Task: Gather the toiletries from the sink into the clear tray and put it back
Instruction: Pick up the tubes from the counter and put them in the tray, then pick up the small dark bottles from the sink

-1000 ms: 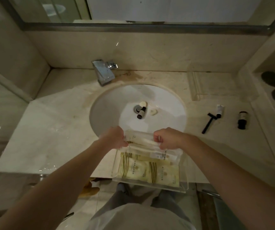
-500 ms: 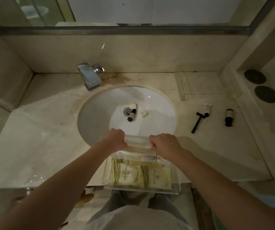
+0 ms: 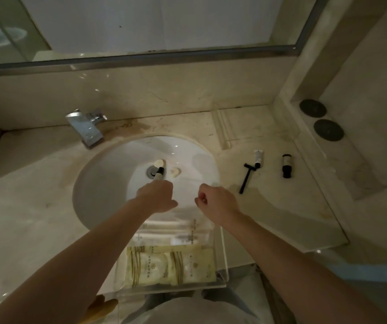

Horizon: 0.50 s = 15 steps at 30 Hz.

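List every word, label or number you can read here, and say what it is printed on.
None can be read.
Yellow-green packets in the clear tray: emblem and print, too blurred.
Clear sachets: a column of print, too small.
White tube and dark bottle on the counter: labels illegible.

Bare forearms (image 3: pixel 66 260), light grey trousers (image 3: pixel 188 309).

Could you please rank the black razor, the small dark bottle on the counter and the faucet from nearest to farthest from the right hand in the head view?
From the right hand:
1. Black razor, just to its right on the counter.
2. Small dark bottle, farther right, past the razor.
3. Faucet, far across the sink at the back left.
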Motion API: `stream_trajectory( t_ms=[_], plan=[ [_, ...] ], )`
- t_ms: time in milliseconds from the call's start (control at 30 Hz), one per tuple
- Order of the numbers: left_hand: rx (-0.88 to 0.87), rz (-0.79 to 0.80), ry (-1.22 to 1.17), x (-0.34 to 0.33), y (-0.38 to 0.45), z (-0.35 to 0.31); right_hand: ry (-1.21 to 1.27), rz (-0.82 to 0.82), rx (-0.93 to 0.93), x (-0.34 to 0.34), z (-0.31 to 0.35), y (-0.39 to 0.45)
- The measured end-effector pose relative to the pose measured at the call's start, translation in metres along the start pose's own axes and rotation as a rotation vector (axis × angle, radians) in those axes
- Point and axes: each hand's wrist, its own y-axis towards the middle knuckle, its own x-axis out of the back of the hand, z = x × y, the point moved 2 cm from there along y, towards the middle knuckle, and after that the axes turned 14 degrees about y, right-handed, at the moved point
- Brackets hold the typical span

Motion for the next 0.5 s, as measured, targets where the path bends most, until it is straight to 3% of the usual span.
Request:
stream_trajectory(
  t_ms=[233,500],
  plan=[
    [-0.095,-0.071,-0.201,0.022,0.029,-0.075,0.199,-0.183,-0.234,0.047,-0.062,-0.004],
    [-0.111,-0.067,-0.307,0.033,0.066,-0.155,0.258,-0.313,-0.363,0.087,-0.127,-0.006]
  ],
)
